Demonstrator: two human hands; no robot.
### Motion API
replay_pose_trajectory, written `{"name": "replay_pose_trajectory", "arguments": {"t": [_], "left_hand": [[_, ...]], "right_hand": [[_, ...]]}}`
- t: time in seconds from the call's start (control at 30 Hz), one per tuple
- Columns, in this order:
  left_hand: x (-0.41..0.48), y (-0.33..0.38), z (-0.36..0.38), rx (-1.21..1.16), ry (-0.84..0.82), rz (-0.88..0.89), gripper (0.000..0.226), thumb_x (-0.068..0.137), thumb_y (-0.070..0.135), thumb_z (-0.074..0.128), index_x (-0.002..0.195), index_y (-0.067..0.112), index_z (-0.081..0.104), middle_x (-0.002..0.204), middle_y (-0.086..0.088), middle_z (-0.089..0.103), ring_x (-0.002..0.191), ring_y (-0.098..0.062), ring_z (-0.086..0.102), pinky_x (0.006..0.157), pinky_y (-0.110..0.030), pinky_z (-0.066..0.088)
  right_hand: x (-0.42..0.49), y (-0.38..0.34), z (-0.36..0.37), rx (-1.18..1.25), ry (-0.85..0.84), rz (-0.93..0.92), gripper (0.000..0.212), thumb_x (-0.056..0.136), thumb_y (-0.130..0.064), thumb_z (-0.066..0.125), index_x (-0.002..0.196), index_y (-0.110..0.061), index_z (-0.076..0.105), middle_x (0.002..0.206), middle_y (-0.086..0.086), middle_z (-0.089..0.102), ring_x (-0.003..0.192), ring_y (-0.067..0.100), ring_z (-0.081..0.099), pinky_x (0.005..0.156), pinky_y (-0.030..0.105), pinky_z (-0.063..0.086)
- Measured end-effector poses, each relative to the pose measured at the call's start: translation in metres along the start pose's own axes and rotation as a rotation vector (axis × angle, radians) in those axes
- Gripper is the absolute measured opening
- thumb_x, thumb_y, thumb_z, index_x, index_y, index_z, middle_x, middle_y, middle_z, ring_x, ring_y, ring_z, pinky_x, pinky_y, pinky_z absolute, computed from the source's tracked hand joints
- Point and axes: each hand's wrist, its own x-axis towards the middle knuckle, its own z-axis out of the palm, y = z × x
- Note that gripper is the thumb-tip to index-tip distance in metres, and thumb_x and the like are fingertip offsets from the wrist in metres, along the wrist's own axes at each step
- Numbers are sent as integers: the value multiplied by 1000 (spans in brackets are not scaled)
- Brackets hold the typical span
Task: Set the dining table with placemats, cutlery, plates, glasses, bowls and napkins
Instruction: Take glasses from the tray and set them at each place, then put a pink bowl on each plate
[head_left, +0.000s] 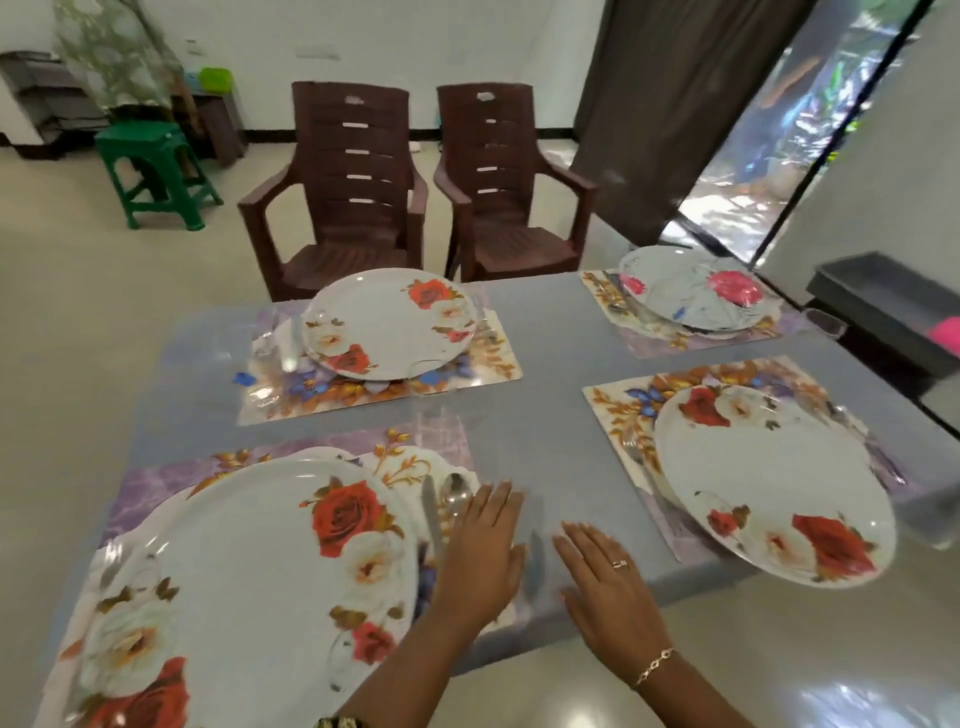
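My only camera rides on my head, facing forward and down over the table (540, 426). It sits close: my left hand (483, 551) and right hand (608, 587) lie at lower centre, and the near plate (234, 561) swells across the lower left. The wide lens bends the edges; the chairs (337, 171) reach the upper middle.

Left hand (480, 551) and right hand (608, 582) lie flat.

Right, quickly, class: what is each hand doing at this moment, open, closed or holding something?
Left hand: open, fingers straight, holding nothing.
Right hand: open, flat over the table, holding nothing.
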Motion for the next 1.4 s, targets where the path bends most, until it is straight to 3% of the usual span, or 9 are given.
{"name": "replay_pose_trajectory", "arguments": {"t": [0.17,0.3,0.43,0.57,0.7,0.83,0.93,1.0,1.4], "left_hand": [[35,93,47,-73,-89,150,52,75,37,40,122,15,44,119,-7,66,106,-23,65,84,-42,52],[64,203,95,-112,-91,310,52,75,37,50,121,16,48,120,-5,65,109,-22,63,87,-40,52],[91,314,136,-71,-93,454,55,69,35,45,121,17,46,118,-4,66,112,-20,56,103,-32,32],[122,401,165,-63,-215,464,54,70,44,38,119,22,47,117,4,66,106,-13,63,92,-26,47],[160,465,196,-128,-251,523,42,91,45,28,121,21,46,117,3,66,111,-10,55,110,-22,19],[216,523,226,-158,-262,459,55,76,46,34,122,18,48,118,2,66,109,-13,63,99,-24,41],[272,560,256,-225,-208,442,66,85,49,26,143,17,35,150,-1,34,141,-15,28,114,-22,10],[315,583,283,-243,-191,420,58,93,45,31,145,21,26,155,3,21,144,-11,14,115,-20,3],[540,722,373,-296,-241,288,51,93,26,51,141,17,35,149,1,34,141,-14,24,117,-30,17]], "right_hand": [[-56,93,-32,-17,70,187,50,73,-33,42,121,-18,46,115,7,65,112,19,46,94,29,43],[-118,180,-60,-28,166,284,49,73,-34,44,119,-17,46,112,10,65,108,20,45,95,28,32],[-173,277,-90,-144,300,315,33,91,-35,33,114,-17,49,106,6,65,103,17,48,94,26,34],[-214,355,-124,-154,294,458,43,75,-37,43,115,-21,47,104,3,65,100,15,48,80,26,52],[-228,426,-150,-156,283,525,44,73,-37,44,114,-21,48,101,4,65,98,15,46,73,27,55],[-226,498,-165,-119,254,538,55,63,-31,68,113,-22,48,100,4,65,90,19,62,73,26,54],[-216,565,-173,-153,234,516,58,59,-31,70,112,-23,48,99,3,65,87,19,65,73,25,54],[-206,615,-180,-173,208,515,56,60,-33,68,112,-24,48,100,1,64,88,17,64,73,23,54],[-138,883,-213,-101,141,571,64,56,-36,77,112,-27,48,95,-5,63,88,9,55,68,19,53]]}}
